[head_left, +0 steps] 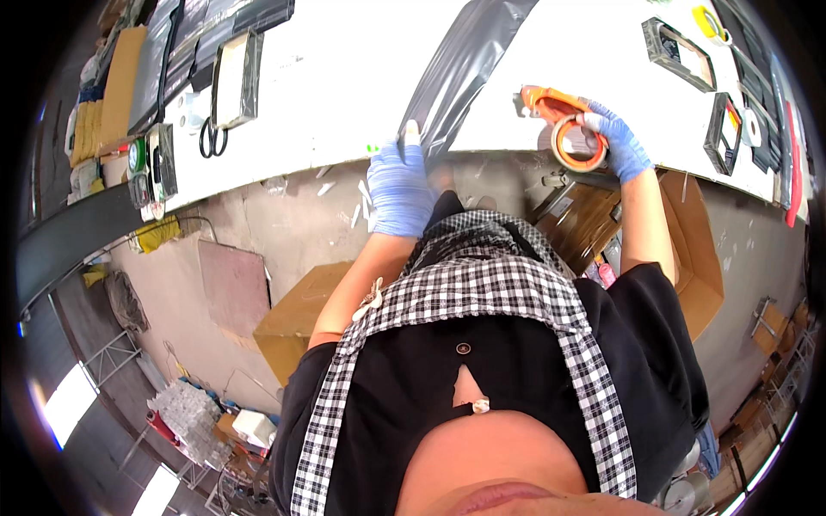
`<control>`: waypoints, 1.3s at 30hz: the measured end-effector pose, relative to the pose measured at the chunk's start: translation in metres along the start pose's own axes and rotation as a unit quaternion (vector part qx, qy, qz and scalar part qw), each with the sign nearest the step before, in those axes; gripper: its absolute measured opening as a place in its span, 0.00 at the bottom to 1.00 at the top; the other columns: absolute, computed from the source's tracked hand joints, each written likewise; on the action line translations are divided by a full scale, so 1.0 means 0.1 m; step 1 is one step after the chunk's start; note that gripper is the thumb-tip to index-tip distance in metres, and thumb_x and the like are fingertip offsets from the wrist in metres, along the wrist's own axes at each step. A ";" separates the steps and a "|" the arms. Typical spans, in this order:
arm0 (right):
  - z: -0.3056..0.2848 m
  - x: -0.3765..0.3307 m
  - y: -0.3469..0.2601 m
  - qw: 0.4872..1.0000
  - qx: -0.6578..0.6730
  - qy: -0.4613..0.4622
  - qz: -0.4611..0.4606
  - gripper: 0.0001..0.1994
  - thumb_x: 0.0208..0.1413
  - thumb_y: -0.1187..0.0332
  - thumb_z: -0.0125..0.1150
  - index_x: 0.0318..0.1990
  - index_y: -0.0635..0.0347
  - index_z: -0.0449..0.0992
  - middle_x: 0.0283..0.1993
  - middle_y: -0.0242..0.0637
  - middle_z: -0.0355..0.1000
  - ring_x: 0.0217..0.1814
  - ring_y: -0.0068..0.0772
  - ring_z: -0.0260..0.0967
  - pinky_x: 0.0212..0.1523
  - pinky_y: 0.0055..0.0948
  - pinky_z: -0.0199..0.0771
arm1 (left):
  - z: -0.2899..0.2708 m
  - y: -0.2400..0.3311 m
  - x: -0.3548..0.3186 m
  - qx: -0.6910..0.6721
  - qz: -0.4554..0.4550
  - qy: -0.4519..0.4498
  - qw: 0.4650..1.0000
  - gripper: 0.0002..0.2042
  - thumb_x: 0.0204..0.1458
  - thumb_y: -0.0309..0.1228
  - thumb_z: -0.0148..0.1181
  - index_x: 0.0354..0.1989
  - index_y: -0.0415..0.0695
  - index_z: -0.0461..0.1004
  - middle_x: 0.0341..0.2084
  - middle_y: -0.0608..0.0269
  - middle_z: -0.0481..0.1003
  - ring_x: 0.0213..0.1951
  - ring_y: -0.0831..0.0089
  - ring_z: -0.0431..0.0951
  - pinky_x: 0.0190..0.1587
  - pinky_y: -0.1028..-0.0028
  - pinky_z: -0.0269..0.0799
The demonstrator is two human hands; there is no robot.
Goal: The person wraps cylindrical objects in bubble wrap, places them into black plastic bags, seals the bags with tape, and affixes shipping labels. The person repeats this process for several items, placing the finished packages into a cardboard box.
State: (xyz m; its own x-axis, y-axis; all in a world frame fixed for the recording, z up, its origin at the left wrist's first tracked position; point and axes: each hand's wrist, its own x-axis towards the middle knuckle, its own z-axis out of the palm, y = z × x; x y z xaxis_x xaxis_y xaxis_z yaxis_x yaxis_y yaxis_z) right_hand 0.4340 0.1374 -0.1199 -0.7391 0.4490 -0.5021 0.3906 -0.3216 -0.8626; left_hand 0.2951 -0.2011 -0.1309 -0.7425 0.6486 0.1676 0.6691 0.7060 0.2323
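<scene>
A long, glossy dark-grey plastic sleeve runs from the far edge of the white table to its near edge, slightly aslant. At its near end is my left hand, in a blue glove with the thumb tip bare. The thumb lies along the sleeve's left edge and the hand is closed there; its other fingers are mostly hidden. Right of the sleeve, my right hand, gloved in blue too, grips an orange tape dispenser. A roll of tape sits in it, above the table's near edge.
Black-handled scissors and an open-topped box lie at the left, near stacked grey sleeves. Black frames and a yellow tape roll are at the right. Cardboard boxes stand below the table.
</scene>
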 end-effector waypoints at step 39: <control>-1.63 -4.18 2.09 0.394 0.427 0.767 -0.274 0.41 0.56 0.39 0.56 0.71 0.49 0.50 0.73 0.40 0.49 0.72 0.45 0.48 0.72 0.47 0.47 | 1.24 1.27 1.39 -0.095 0.464 -0.178 0.862 0.37 0.49 0.42 0.68 0.63 0.34 0.61 0.61 0.37 0.61 0.64 0.43 0.59 0.66 0.56 0.56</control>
State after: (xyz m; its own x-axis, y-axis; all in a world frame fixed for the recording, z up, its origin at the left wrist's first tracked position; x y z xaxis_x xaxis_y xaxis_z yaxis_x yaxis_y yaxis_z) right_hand 0.9141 0.0187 -0.1008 0.8715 0.4107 -0.2678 -0.4080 0.3046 -0.8607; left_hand 0.2809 0.0134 -0.1969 0.1897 0.9794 0.0689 0.9273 -0.2018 0.3153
